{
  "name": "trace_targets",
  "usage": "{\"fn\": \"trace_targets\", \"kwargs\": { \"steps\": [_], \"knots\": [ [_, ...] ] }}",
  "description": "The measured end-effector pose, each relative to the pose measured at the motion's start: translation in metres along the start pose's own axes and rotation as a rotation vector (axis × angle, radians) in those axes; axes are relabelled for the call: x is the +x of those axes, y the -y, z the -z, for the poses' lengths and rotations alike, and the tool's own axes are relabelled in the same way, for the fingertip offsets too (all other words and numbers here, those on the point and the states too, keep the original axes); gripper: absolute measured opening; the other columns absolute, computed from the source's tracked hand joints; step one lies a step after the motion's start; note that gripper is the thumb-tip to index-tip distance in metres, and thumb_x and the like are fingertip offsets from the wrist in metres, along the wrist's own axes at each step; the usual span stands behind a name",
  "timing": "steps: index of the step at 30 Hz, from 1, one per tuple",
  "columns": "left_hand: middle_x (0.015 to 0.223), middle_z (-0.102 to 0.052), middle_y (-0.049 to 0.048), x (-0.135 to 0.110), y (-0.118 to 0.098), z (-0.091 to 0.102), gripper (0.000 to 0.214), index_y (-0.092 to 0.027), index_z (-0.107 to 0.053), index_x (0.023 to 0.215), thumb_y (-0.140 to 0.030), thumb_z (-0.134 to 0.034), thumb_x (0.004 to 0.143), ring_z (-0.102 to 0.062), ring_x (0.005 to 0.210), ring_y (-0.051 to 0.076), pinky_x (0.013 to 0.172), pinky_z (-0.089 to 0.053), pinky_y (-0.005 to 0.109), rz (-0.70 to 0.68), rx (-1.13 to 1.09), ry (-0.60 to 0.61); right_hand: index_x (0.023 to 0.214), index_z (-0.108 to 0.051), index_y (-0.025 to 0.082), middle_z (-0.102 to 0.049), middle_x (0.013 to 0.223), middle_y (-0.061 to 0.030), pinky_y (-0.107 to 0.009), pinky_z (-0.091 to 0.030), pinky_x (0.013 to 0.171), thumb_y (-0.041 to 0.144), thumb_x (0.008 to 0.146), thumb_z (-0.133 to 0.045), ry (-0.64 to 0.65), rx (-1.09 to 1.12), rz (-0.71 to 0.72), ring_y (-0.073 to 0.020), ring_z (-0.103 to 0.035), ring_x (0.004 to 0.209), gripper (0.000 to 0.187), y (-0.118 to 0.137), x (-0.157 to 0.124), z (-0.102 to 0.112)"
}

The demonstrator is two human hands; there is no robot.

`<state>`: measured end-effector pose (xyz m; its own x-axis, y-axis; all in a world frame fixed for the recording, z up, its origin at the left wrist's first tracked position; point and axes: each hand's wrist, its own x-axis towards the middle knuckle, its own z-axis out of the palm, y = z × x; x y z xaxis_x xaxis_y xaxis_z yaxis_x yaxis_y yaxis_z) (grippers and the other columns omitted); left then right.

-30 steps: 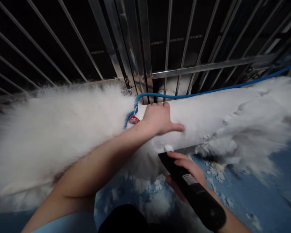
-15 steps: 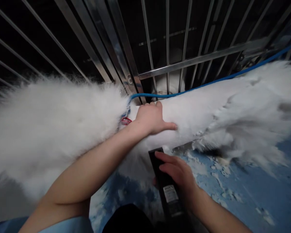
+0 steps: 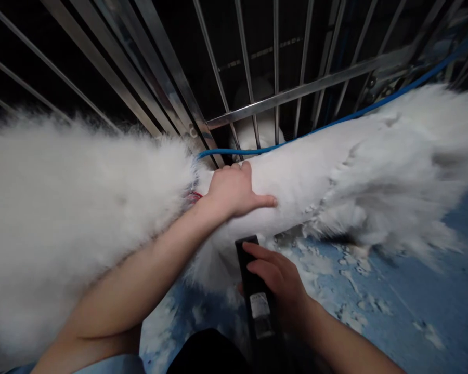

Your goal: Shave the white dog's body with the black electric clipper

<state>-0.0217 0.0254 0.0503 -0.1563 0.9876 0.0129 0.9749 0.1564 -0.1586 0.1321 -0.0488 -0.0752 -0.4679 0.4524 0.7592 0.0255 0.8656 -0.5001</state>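
A white fluffy animal stretches across the view on a blue table. My left hand lies over its trimmed back near the neck, fingers curled over the far side and thumb pointing right. My right hand is wrapped round a black electric clipper, whose head points up into the fur just below my left hand. A blue leash runs from the animal's neck to the upper right.
Steel cage bars stand right behind the animal. Clumps of cut white fur lie scattered on the blue table surface. A red tag shows at the neck.
The clipper has swung from a slanted hold to nearly upright, and my right hand has shifted left under the animal. My left hand keeps its grip on the back.
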Motion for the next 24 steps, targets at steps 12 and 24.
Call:
{"fn": "trace_targets", "kwargs": {
  "steps": [12, 24],
  "knots": [
    [0.119, -0.063, 0.0223, 0.002, -0.017, 0.003, 0.113, -0.006, -0.047, 0.137, -0.090, -0.050, 0.062, -0.060, 0.105, 0.039, 0.084, -0.048, 0.044, 0.041, 0.078, 0.028, 0.104, -0.053, 0.020, -0.072, 0.113, -0.0159, -0.032, -0.056, 0.066, 0.026, 0.086, -0.057, -0.034, 0.011, 0.030, -0.0218, -0.073, 0.085, 0.019, -0.007, -0.014, 0.006],
    [0.122, -0.063, 0.0210, 0.005, -0.028, 0.003, 0.108, -0.008, -0.044, 0.139, -0.087, -0.050, 0.066, -0.060, 0.108, 0.039, 0.084, -0.049, 0.043, 0.067, 0.118, 0.059, 0.097, -0.056, 0.020, -0.073, 0.113, -0.0132, -0.031, -0.053, 0.063, 0.023, 0.087, -0.052, -0.054, -0.028, 0.043, -0.0180, -0.068, 0.072, 0.011, -0.033, -0.050, 0.000]
  ]
}}
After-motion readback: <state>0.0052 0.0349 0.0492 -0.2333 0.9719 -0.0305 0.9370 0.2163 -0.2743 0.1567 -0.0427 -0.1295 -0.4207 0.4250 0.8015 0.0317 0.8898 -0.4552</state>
